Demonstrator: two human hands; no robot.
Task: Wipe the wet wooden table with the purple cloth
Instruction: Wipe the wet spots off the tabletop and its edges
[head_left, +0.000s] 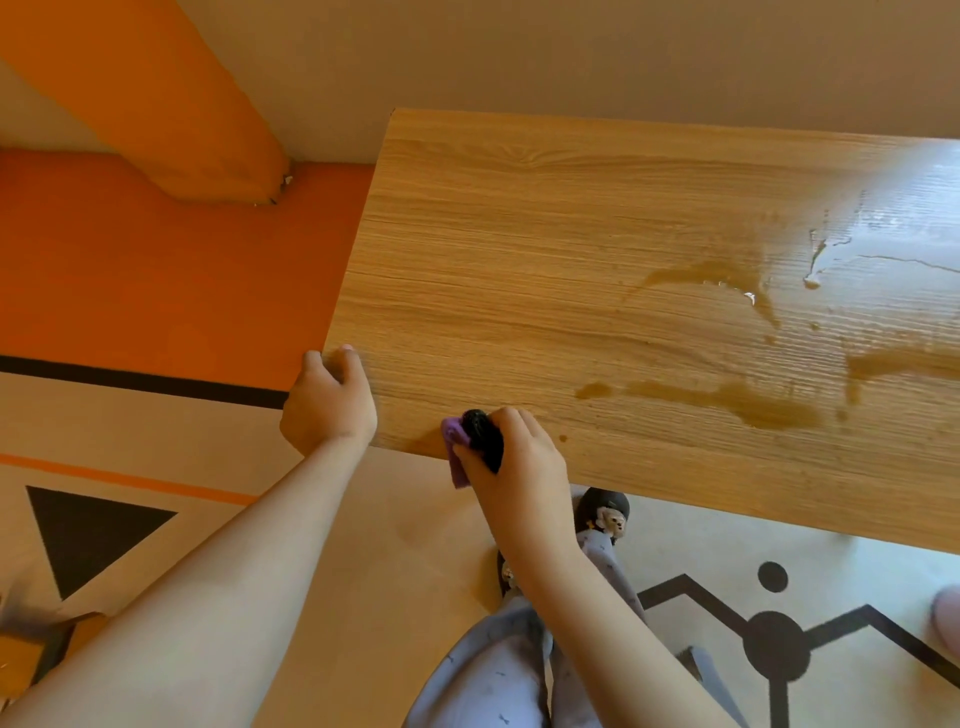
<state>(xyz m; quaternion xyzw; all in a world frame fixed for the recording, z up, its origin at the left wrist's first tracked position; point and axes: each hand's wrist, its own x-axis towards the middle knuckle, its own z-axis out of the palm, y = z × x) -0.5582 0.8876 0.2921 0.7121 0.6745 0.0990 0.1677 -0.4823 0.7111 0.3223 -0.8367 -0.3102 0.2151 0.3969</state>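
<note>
Head view.
My right hand: fingers curled around the bunched cloth, at the table's near edge, left end.
My left hand: gripping the near-left corner.
Puddles: right half, unwiped.
Progress, my estimate: barely begun; most wiping remains.

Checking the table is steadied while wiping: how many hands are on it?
2. The left hand grips the near left corner of the wooden table; the right hand holds the purple cloth at its near edge.

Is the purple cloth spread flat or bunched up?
Bunched up: the right hand grips the purple cloth in a wad at the near edge of the table.
</note>
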